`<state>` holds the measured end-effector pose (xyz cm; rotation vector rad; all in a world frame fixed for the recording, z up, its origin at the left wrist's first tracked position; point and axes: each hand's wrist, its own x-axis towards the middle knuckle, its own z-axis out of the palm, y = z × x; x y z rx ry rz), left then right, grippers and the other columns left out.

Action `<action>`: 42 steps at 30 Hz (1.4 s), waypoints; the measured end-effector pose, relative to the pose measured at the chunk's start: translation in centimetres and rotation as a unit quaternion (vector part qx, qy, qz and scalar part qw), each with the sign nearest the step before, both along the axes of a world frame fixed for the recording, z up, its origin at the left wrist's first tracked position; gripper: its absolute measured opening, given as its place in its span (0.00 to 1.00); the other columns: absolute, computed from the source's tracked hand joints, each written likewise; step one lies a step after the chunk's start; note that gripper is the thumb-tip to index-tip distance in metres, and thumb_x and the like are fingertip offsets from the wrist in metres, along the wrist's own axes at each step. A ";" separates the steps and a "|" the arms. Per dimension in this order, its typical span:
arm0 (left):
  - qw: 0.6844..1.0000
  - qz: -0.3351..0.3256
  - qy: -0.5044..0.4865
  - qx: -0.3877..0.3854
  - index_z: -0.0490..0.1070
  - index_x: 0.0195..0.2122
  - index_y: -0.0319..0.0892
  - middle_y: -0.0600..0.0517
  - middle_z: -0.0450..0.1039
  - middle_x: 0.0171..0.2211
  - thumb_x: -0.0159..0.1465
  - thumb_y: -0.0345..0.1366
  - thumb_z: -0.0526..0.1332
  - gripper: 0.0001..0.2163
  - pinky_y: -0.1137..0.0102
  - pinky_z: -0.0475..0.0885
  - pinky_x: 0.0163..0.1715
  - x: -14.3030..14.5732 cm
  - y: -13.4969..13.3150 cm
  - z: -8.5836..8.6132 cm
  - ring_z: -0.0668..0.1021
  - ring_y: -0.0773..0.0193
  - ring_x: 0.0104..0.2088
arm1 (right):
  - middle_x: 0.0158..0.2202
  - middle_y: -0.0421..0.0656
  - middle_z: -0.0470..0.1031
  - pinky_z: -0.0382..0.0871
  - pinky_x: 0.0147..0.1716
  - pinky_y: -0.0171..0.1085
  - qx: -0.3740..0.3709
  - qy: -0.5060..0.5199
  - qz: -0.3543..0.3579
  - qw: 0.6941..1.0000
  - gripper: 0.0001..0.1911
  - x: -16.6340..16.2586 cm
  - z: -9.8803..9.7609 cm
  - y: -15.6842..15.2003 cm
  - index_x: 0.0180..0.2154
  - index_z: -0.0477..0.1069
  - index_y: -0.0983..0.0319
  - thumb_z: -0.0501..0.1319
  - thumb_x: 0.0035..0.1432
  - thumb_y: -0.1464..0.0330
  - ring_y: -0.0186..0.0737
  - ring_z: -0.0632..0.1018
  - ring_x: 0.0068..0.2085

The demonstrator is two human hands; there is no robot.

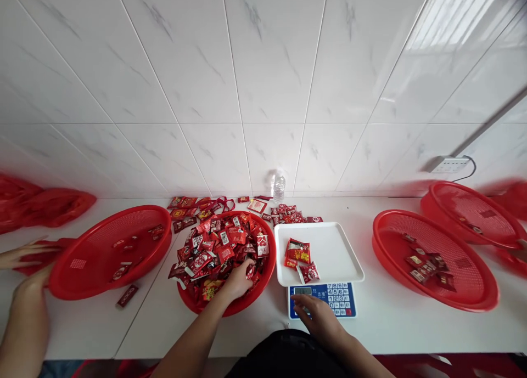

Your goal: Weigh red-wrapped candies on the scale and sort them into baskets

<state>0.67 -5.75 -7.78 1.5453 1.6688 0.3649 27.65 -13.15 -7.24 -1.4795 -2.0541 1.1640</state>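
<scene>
Red foil-wrapped sweets [222,246] fill a round red plastic basket [251,305], the left hand [237,279] curling its fingers around some, just beside a blue-faced digital scale [340,299], so the right hand [319,319], fingers extended, reaches its keypad.

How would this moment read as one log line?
left hand: in sweets basket | right hand: on scale | tray: few packets
</scene>
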 end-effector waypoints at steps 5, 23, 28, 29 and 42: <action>0.994 0.065 -0.080 0.030 0.66 0.46 0.44 0.54 0.72 0.37 0.50 0.27 0.57 0.21 0.75 0.65 0.28 -1.8 -0.6 4.3 0.71 0.69 0.27 | 0.41 0.47 0.77 0.67 0.41 0.40 -0.014 0.041 -0.023 0.999 0.18 0.1 0.5 0.2 0.46 0.72 0.59 0.51 0.59 0.60 0.45 0.77 0.41; 0.958 -0.010 -0.283 -0.033 0.63 0.49 0.43 0.54 0.70 0.30 0.57 0.41 0.60 0.20 0.73 0.68 0.26 8.4 -1.9 3.7 0.72 0.68 0.25 | 0.34 0.41 0.75 0.67 0.28 0.33 -0.279 0.384 -0.251 0.844 0.25 -1.2 1.2 3.5 0.45 0.66 0.60 0.65 0.46 0.57 0.35 0.75 0.31; 0.952 -0.031 -0.300 -0.057 0.56 0.59 0.46 0.51 0.72 0.36 0.57 0.38 0.60 0.28 0.73 0.69 0.28 10.0 -0.2 2.9 0.72 0.70 0.26 | 0.36 0.43 0.77 0.70 0.30 0.37 -0.179 0.298 -0.289 0.892 0.26 3.0 0.4 5.3 0.49 0.64 0.60 0.63 0.48 0.59 0.40 0.77 0.34; 0.954 -0.041 -0.291 -0.060 0.53 0.61 0.46 0.50 0.72 0.37 0.57 0.36 0.61 0.30 0.73 0.69 0.27 10.4 0.1 2.9 0.72 0.70 0.25 | 0.37 0.44 0.77 0.71 0.31 0.38 -0.169 0.286 -0.285 0.899 0.26 3.6 0.4 5.7 0.50 0.63 0.60 0.62 0.48 0.60 0.41 0.77 0.34; 0.976 0.002 -0.213 -0.038 0.51 0.62 0.46 0.48 0.68 0.50 0.54 0.28 0.59 0.33 0.70 0.67 0.43 8.9 0.0 3.0 0.74 0.62 0.43 | 0.52 0.48 0.69 0.70 0.39 0.40 -0.060 0.103 -0.236 0.964 0.27 4.0 0.5 7.2 0.55 0.61 0.57 0.58 0.53 0.63 0.42 0.75 0.42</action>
